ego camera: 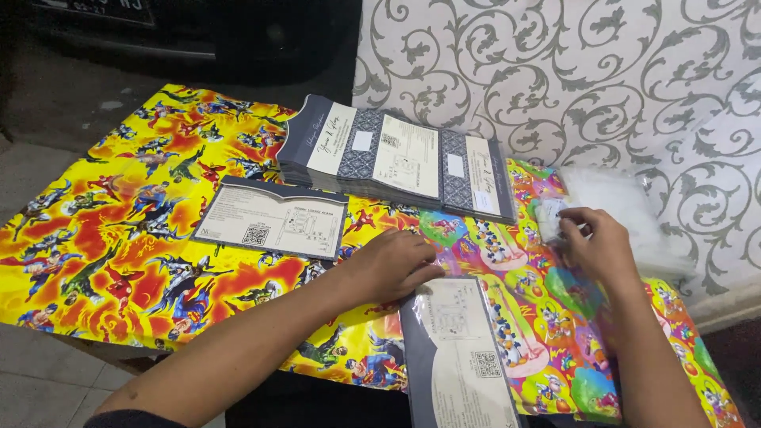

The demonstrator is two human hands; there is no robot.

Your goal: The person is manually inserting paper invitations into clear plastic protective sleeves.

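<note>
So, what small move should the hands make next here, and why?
Probably the right hand should pull one clear sleeve off the pile of plastic sleeves, as its fingers already pinch there. The left hand rests flat on the top edge of a card already in plastic, while one bare card and a whole stack of cards wait unwrapped.

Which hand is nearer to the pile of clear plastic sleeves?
Right. The right hand touches the edge of the plastic sleeves; the left hand rests apart from them, on the sleeved card.
</note>
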